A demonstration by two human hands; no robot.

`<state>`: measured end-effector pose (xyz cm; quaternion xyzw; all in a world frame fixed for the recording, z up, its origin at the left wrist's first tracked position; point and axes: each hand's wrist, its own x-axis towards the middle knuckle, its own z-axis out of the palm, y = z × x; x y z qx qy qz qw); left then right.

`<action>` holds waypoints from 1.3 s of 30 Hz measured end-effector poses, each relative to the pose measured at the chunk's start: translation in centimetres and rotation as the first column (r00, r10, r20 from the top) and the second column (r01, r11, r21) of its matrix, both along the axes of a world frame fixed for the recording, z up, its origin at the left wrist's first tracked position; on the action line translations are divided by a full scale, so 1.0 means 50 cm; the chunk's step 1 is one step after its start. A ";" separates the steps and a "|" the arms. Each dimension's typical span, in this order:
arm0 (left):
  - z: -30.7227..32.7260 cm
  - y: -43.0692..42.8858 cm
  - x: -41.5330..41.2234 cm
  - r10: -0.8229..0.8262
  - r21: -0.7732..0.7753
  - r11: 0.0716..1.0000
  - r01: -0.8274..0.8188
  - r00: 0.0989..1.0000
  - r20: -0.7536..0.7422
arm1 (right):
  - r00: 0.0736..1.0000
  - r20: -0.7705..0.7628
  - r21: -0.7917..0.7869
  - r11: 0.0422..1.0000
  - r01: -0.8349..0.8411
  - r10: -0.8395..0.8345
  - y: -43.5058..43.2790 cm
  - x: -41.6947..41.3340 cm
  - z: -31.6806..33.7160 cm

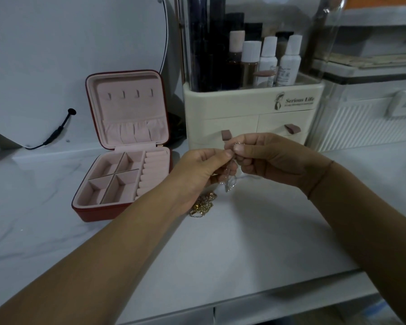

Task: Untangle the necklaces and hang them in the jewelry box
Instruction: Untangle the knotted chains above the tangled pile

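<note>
**Silver chain pinched between both hands**

- Left hand [204,170]: thumb and forefinger pinch the silver necklace [230,180] near its top.
- Right hand [267,158]: fingertips pinch the same chain, touching the left hand's fingertips.
- Silver necklace: hangs in a bunch below the meeting fingertips, between the palms.
- Gold necklaces [203,205]: heaped on the countertop [256,231], under the left hand's heel.
- Jewelry box [124,146]: open, lid upright, left of the left hand.
- Cosmetics organizer [251,113]: just beyond both hands.
</note>
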<state>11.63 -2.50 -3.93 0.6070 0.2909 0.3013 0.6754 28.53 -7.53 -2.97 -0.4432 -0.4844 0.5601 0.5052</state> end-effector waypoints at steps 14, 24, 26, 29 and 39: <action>0.002 0.001 -0.002 0.055 0.051 0.997 -0.056 0.998 0.017 | 0.996 -0.021 0.051 0.995 0.085 -0.084 0.000 -0.006 0.006; 0.000 0.000 -0.002 0.099 0.215 0.971 -0.103 0.995 0.030 | 0.993 0.012 0.078 0.990 0.113 -0.114 -0.001 -0.008 0.009; -0.003 -0.001 0.000 0.119 0.246 0.962 -0.122 0.993 0.026 | 0.993 0.025 0.078 0.991 0.109 -0.112 -0.001 -0.011 0.009; -0.006 0.001 0.001 0.136 0.269 0.953 -0.137 0.990 0.022 | 0.994 0.039 0.078 0.992 0.096 -0.099 -0.001 -0.013 0.009; -0.004 0.003 0.001 0.088 0.158 0.984 -0.085 0.996 -0.011 | 0.993 -0.005 0.077 0.990 0.120 -0.120 -0.001 -0.010 0.009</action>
